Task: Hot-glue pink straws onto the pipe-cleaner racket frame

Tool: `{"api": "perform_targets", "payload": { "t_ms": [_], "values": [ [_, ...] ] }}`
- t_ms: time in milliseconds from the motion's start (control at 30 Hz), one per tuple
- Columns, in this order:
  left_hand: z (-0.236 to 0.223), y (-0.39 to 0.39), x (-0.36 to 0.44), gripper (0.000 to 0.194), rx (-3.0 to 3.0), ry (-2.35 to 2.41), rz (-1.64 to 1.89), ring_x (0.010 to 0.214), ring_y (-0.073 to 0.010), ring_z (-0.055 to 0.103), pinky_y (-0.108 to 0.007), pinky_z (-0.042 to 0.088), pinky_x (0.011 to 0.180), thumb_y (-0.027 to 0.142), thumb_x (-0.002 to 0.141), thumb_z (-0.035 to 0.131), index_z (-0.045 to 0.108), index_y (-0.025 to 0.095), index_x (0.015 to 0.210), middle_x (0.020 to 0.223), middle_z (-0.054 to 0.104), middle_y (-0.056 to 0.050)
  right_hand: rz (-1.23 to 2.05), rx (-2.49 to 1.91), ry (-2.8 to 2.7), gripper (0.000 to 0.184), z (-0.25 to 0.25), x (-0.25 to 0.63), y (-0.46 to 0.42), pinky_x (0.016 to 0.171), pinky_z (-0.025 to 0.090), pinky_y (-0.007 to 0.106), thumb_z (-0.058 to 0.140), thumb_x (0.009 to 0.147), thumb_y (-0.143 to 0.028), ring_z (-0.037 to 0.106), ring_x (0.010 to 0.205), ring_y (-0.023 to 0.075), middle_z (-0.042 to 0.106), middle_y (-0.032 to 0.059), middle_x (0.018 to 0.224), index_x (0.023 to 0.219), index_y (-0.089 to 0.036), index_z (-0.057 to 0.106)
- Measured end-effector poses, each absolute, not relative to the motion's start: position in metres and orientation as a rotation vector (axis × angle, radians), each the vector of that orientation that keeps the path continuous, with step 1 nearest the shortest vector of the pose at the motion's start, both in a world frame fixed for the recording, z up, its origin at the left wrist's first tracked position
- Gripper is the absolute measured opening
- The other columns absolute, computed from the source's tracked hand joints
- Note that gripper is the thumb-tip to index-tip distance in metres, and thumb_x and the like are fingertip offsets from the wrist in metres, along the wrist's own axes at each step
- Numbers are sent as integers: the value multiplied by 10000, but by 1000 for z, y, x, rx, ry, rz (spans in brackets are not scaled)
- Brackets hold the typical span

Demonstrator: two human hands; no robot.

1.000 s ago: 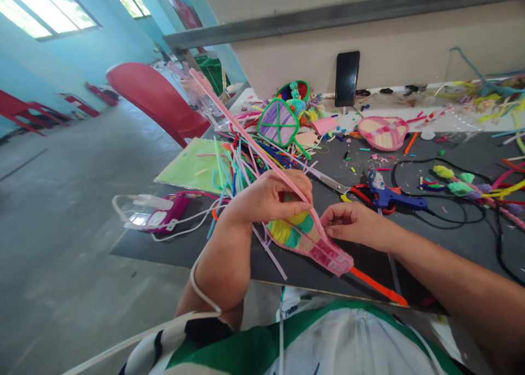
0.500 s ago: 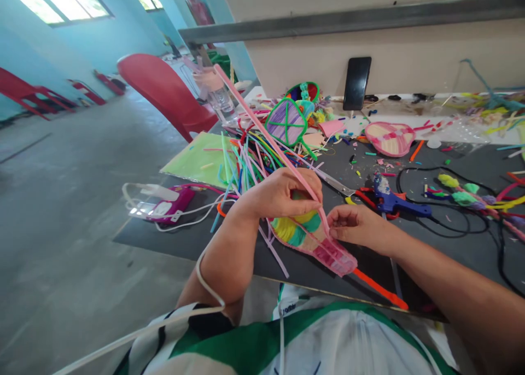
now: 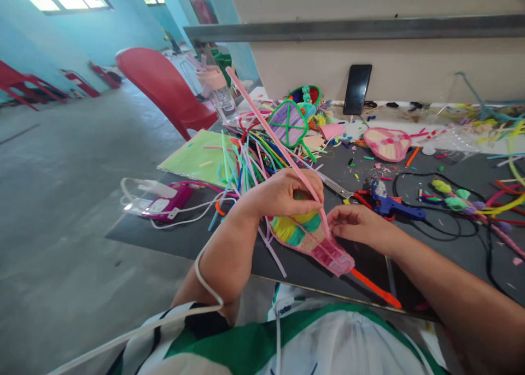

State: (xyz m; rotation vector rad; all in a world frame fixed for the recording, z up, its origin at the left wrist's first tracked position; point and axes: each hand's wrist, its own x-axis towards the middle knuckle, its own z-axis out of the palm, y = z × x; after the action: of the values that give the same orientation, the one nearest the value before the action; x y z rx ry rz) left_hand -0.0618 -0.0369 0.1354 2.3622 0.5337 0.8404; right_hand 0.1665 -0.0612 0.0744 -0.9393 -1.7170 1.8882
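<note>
A long pink pipe cleaner (image 3: 262, 121) slants up and to the left from a balloon-shaped craft piece (image 3: 301, 235) with yellow, teal and pink filling. My left hand (image 3: 283, 194) pinches this pipe cleaner near its lower part, above the craft piece. At the piece's right edge, the curled fingers of my right hand (image 3: 355, 224) close on the pipe cleaner's lower end, where it meets the pink rim. An orange pipe cleaner (image 3: 377, 288) sticks out from the narrow pink base towards the table's front edge. My left hand covers part of the craft piece.
Loose pipe cleaners (image 3: 246, 159) lie in a heap behind my left hand. Scissors (image 3: 338, 186) and a blue glue gun (image 3: 394, 205) with a black cord lie beyond my right hand. A phone (image 3: 356, 89) leans at the back. A purple power strip (image 3: 170, 203) sits left.
The view has shifted slightly. Both hands keep nearly the same hold on the pink pipe cleaner, and the craft piece stays in place under them.
</note>
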Motion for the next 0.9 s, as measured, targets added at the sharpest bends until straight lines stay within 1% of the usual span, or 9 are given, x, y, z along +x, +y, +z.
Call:
{"api": "perform_targets", "payload": {
  "t_ms": [100,200,267,367,433,533,733,800,900],
  "values": [
    [134,-35,-63,75,2368,515,852,814,-164,648,-280,537,781,194,834,660,697,144,791,806,682,-73,1567,-1034,-1771,297,92,181,-53,808,499,307,619,763,-235,642,898,171,688,52,1009,1057,-186,620],
    [133,-34,-65,80,2373,500,860,824,-165,652,-280,539,792,202,837,664,694,139,797,809,685,-74,938,-1287,-1976,354,101,207,-47,845,509,361,551,794,-242,650,928,211,685,84,1046,1142,-190,594],
    [133,-34,-65,87,2375,503,869,836,-167,652,-282,539,798,205,839,665,694,135,796,812,684,-76,437,-1418,-2165,399,93,228,-46,898,490,416,530,777,-218,642,948,255,682,116,1048,1168,-162,593],
    [134,-34,-65,91,2372,485,865,822,-164,649,-279,538,784,199,844,659,695,130,797,807,681,-80,20,-1550,-2375,481,68,252,-51,997,430,486,511,742,-167,588,1108,335,640,191,1175,1215,-104,572],
    [134,-34,-65,86,2368,474,858,812,-162,644,-274,535,774,192,844,658,697,130,800,806,679,-81,-91,-1624,-2430,544,53,261,-57,995,428,491,527,727,-161,545,1170,353,594,193,1270,1268,-111,543],
    [133,-34,-64,75,2368,461,853,813,-160,639,-272,530,778,193,840,662,700,136,807,810,677,-78,-150,-1789,-2379,576,42,266,-61,931,460,492,526,740,-157,531,1171,370,561,172,1331,1315,-137,507],
    [134,-36,-64,90,2370,458,849,815,-160,640,-275,535,774,217,848,652,699,149,811,814,682,-79,-85,-1827,-2424,554,39,275,-42,890,472,484,508,818,-195,588,1117,368,602,222,1249,1360,-93,446],
    [135,-37,-63,90,2371,435,852,811,-160,642,-273,538,771,220,848,652,698,151,813,813,684,-77,-36,-1846,-2443,596,39,275,-37,881,476,472,536,789,-187,606,1106,363,611,223,1238,1369,-103,429],
    [136,-39,-63,81,2372,428,865,796,-158,645,-265,542,751,204,844,654,697,147,805,800,684,-76,34,-1888,-2443,660,40,273,-35,882,474,481,549,728,-142,618,1112,362,633,193,1230,1373,-150,409]
  ]
}}
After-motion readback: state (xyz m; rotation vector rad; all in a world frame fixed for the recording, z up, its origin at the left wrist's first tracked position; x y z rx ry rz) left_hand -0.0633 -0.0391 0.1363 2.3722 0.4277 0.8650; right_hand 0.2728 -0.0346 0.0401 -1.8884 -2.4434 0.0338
